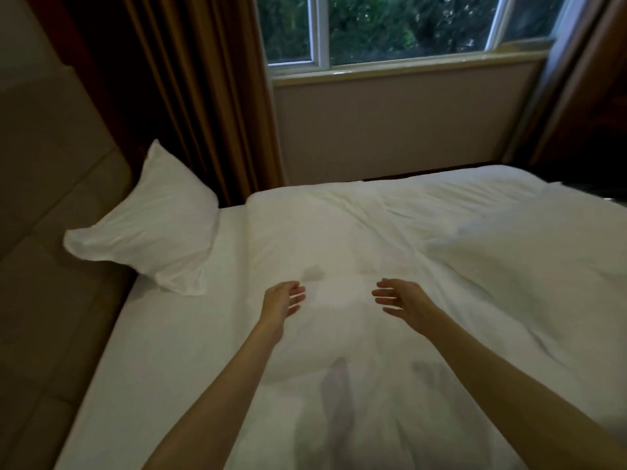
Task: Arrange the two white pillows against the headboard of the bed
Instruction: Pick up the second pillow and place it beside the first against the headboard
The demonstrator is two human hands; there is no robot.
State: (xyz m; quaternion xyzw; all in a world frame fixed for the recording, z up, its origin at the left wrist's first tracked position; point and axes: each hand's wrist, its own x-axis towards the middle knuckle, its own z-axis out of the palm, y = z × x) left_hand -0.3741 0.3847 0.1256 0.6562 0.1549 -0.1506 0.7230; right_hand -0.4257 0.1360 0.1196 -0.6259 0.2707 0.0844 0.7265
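Observation:
One white pillow (149,225) leans against the beige padded headboard (51,205) at the far left corner of the bed. A white pillow-like mound (336,317) lies on the bed between my hands; its edges blur into the white bedding. My left hand (283,300) hovers at its left side, fingers apart, holding nothing. My right hand (398,300) hovers at its right side, palm turned inward, fingers spread, also empty. Both forearms reach in from the bottom of the view.
A rumpled white duvet (458,239) covers the right half of the bed. The flat white sheet (163,351) shows along the headboard side. Brown curtains (203,96) hang behind the pillow, and a window (390,28) sits above the far wall.

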